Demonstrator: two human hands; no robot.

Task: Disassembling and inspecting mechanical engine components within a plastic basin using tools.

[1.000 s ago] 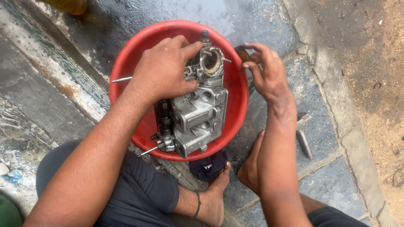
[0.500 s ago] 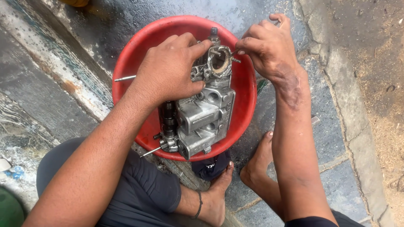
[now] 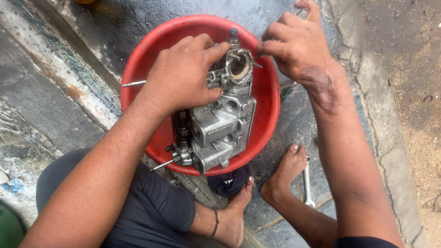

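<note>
Head view: my left hand (image 3: 183,73) clamps the grey metal engine casting (image 3: 216,124) lying across the red basin (image 3: 138,92), reaching its near rim. My right hand (image 3: 298,46) pinches a thin tool at its round bore. I judge the casting heavy, rigid, oily-slick; grip the blocky body.

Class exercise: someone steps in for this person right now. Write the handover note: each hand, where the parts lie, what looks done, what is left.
Left hand: grip on top of the grey metal engine part, steadying it.
Right hand: pinching a thin metal tool at the part's round opening.
The part lies in the red plastic basin on wet concrete; thin rods stick out on its left side.
A wrench lies on the ground by the right foot.
Done: the part is in the basin and held steady.
Left: work at the opening is unfinished.
</note>
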